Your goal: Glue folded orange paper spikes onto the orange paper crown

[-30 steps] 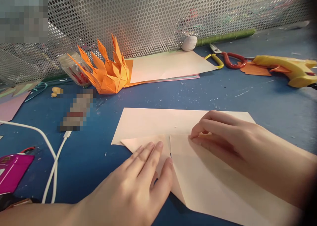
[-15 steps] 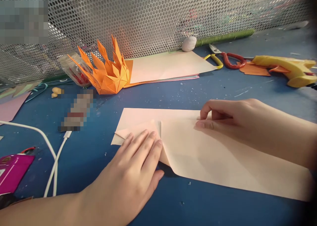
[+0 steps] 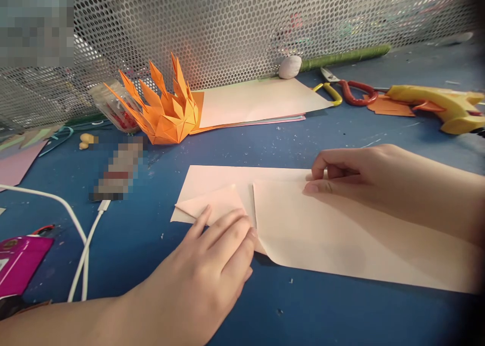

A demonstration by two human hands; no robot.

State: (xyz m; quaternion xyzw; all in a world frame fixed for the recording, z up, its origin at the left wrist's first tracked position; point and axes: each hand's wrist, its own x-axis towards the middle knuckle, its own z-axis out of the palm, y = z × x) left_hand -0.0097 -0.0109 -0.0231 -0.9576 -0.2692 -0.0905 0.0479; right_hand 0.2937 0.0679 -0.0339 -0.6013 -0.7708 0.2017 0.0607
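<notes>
A pale pink sheet of paper (image 3: 326, 230) lies across the middle and right of the blue table, its left part curling up. My right hand (image 3: 352, 179) pinches its upper edge between thumb and bent fingers. Under it, towards the back left, shows another flat pale sheet (image 3: 212, 177). On that one rests a small folded piece of pale paper (image 3: 215, 202) with a pointed left corner. My left hand (image 3: 212, 265) lies over the lower part of this folded piece, fingers apart and slightly bent, the index fingertip by the curled edge. The left thumb is mostly hidden.
Behind stand an orange folded-paper piece with spikes (image 3: 170, 116), a paper stack (image 3: 257, 101) and a clear jar (image 3: 113, 106). Scissors (image 3: 358, 92) and a yellow glue gun (image 3: 435, 103) lie back right. White cables (image 3: 81, 235) and a magenta packet (image 3: 25, 262) are at left.
My left hand has slid down and slightly right with its fingers bending more, uncovering more of the folded piece. My right hand and the large sheet's left edge have shifted slightly right.
</notes>
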